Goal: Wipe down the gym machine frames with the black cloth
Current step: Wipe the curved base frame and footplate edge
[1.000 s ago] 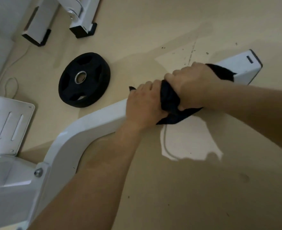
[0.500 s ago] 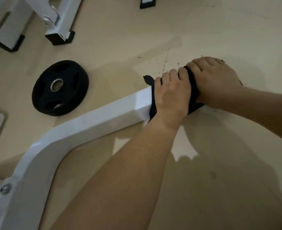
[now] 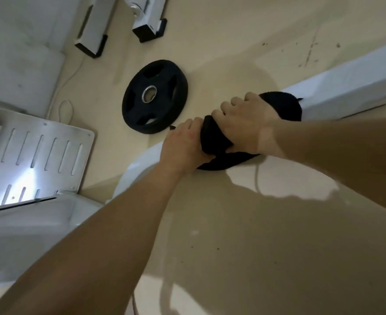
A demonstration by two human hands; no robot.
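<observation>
**Sliding back toward the bend**

And back I come! Half a second ago both hands were out at the far tip of the white frame bar (image 3: pixel 346 87). Now they sit further left along it, close to the bend, and a long bare stretch of bar runs off to the right edge. By my reckoning that outer run has had its pass, and the curve at lower left is what remains on this piece.

My left hand (image 3: pixel 185 144) has its fingers (image 3: pixel 187 123) curled over the bar, gripping the near end of the black cloth (image 3: pixel 214 137). My right hand (image 3: pixel 246 119) sits just beside it, fingers curled down on the same cloth, which wraps over the bar right of centre.

Now the count, left to right:
- one slotted metal panel (image 3: pixel 39 151) at mid-left
- one thin cord (image 3: pixel 65 87) looping on the floor above it
- two black-capped frame feet (image 3: pixel 92 35) at the top
- one weight plate (image 3: pixel 154 96) flat on the floor, upper centre
- two hands
- one cloth
- one bar underneath
</observation>
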